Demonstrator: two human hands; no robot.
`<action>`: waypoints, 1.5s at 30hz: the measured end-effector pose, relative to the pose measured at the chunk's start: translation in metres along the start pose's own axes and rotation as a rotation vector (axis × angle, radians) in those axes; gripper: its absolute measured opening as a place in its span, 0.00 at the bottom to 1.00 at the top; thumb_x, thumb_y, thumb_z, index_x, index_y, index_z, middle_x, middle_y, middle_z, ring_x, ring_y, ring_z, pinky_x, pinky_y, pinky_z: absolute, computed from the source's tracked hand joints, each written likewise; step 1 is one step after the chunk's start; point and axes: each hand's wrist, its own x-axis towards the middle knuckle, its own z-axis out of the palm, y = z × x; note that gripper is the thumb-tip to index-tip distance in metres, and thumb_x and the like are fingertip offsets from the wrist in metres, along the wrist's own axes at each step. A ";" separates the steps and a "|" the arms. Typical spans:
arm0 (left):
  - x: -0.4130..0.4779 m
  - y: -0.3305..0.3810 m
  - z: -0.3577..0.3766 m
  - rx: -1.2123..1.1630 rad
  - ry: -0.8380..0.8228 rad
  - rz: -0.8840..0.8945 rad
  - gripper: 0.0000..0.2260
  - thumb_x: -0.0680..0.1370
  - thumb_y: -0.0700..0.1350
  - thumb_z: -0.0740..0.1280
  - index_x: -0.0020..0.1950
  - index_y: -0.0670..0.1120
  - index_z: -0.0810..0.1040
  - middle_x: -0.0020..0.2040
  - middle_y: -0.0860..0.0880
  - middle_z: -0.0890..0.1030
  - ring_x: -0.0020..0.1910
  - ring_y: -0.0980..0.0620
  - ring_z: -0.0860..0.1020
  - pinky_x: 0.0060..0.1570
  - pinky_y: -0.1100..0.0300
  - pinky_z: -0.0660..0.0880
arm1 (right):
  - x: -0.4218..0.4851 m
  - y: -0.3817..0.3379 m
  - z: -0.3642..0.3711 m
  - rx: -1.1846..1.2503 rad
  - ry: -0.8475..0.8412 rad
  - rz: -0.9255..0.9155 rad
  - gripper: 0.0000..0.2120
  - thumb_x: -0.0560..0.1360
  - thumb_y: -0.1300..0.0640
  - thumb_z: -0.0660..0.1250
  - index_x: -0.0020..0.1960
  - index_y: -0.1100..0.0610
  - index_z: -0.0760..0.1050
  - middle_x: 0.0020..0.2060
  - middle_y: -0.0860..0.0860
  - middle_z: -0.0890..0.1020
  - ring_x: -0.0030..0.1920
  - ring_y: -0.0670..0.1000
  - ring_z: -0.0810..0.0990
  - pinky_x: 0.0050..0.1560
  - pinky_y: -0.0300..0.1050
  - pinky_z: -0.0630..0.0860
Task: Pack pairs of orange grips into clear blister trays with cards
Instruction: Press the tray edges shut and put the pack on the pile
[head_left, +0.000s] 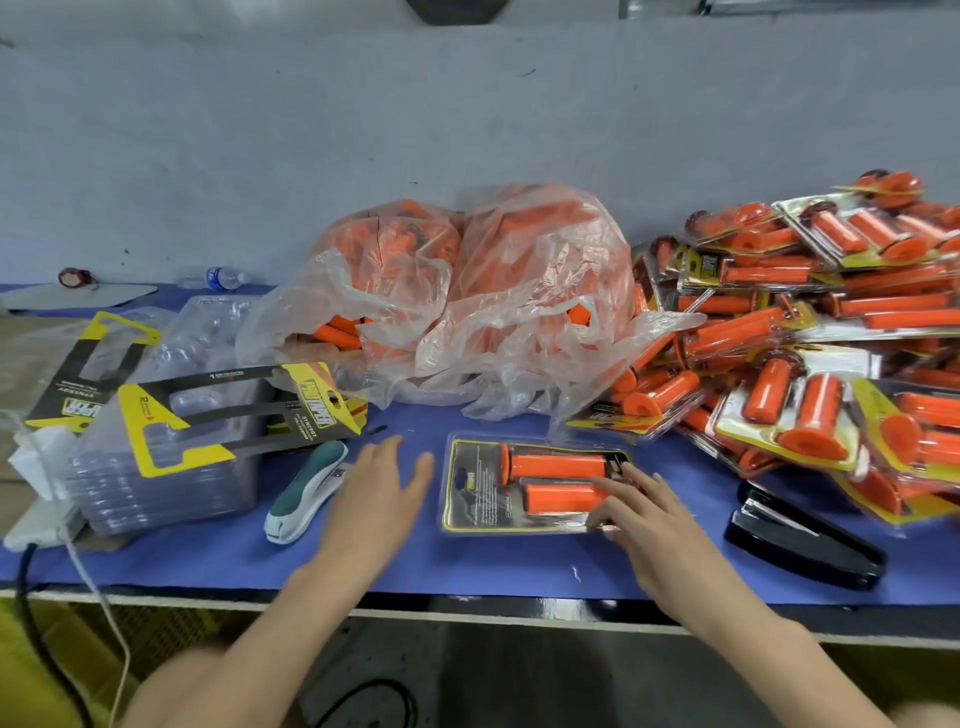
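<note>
Even, bright light, soft shadows; wide-angle bending and blur at edges.

One filled blister pack (530, 486) holds two orange grips (553, 465). There are two staplers, one teal stapler (306, 491) and one black stapler (805, 545), two printed cards (223, 415), and one water bottle (223, 278). There seem to be two plastic bags (467, 291) of loose grips. The heaped finished packs (810, 353) are uncountable.
</note>
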 end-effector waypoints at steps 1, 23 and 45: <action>-0.002 0.008 0.007 -0.158 -0.180 -0.112 0.30 0.80 0.59 0.62 0.76 0.42 0.63 0.63 0.43 0.77 0.60 0.42 0.77 0.56 0.49 0.76 | -0.001 0.001 -0.001 0.031 -0.005 -0.006 0.10 0.74 0.68 0.70 0.49 0.54 0.80 0.66 0.52 0.77 0.72 0.61 0.68 0.71 0.62 0.65; 0.008 0.005 0.009 -0.716 -0.613 -0.316 0.10 0.80 0.49 0.68 0.49 0.41 0.79 0.36 0.44 0.83 0.32 0.51 0.78 0.28 0.62 0.72 | 0.016 -0.038 0.020 0.132 0.035 -0.379 0.07 0.81 0.49 0.60 0.47 0.47 0.75 0.60 0.41 0.79 0.66 0.47 0.73 0.73 0.49 0.61; 0.014 0.016 0.012 -0.848 -0.637 -0.402 0.11 0.81 0.46 0.65 0.43 0.42 0.80 0.33 0.47 0.79 0.27 0.55 0.75 0.26 0.65 0.72 | 0.033 0.027 -0.010 0.006 -0.140 -0.213 0.41 0.60 0.78 0.64 0.65 0.44 0.73 0.74 0.47 0.67 0.69 0.50 0.71 0.45 0.46 0.79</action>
